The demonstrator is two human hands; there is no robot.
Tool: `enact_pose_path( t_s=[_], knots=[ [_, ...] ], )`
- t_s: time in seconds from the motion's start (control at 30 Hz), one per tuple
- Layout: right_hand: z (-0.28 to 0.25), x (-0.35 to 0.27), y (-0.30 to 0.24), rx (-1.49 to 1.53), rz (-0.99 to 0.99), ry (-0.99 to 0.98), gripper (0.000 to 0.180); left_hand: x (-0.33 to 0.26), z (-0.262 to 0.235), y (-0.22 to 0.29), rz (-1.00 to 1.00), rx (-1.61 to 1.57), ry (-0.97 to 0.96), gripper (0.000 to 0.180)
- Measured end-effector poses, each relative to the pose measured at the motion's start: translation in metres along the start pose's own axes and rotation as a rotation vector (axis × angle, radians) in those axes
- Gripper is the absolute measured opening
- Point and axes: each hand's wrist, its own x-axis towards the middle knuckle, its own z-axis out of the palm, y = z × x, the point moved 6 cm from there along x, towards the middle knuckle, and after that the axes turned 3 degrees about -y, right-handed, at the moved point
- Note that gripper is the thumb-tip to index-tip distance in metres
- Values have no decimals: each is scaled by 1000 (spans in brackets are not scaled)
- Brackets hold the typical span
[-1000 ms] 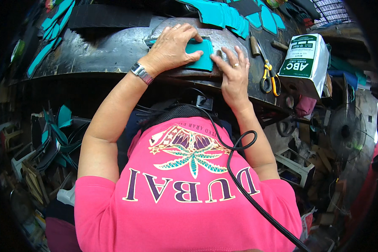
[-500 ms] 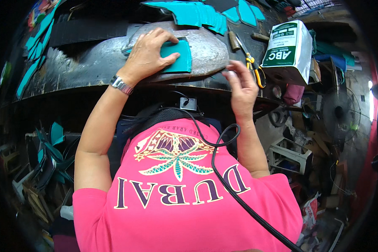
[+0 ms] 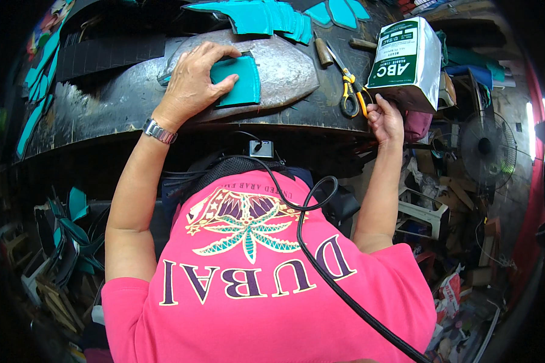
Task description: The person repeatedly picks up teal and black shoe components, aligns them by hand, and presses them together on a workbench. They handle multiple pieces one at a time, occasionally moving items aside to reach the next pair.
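Panel (image 3: 246, 81) under left hand (image 3: 194, 81), printed tin (image 3: 398, 72) beside right hand (image 3: 386, 119)

At far left, turquoise strips (image 3: 37, 88) lie along the dark workbench (image 3: 97, 118), with a black sheet (image 3: 112, 57) farther in. A metal-banded wristwatch (image 3: 159, 130) circles the left wrist; its dial is too small to read. The left hand lies spread over the turquoise panel, thumb wide of the fingers, pressing rather than pinching it on the smooth grey slab (image 3: 293, 75). Overlapping turquoise pieces (image 3: 254, 18) sit beyond. Below, the pink T-shirt (image 3: 266, 323) carries large dark-purple capitals with pale outlines, upside down in this view, a leafy emblem and a smaller line of lettering. Next comes a wooden-handled tool (image 3: 324, 53), then yellow-and-black scissors (image 3: 349, 91). The right hand's fingers curl in beside their handle; whether they grip it, I cannot tell. Just beyond stands the tin, its green-and-white label bearing bold white capitals, also inverted, among finer lines. A red-printed bag (image 3: 449, 295) lies lower right, its words unclear.
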Motion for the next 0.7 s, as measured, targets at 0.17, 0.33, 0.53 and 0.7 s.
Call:
enact_pose_path(
  t_s=[0.17,0.33,0.53,0.7],
  knots=[
    [-11,18,-2,85,105,-64,18,0,-1,2,2,13,4,36],
    [-9,12,5,645,28,-194,11,1,-1,0,-24,8,-27,36],
    [2,-15,17,968,-19,-183,8,1,-2,1,-28,13,-30,35],
    [57,-50,4,717,29,-372,32,1,-4,0,-22,13,-26,30]
  ],
)
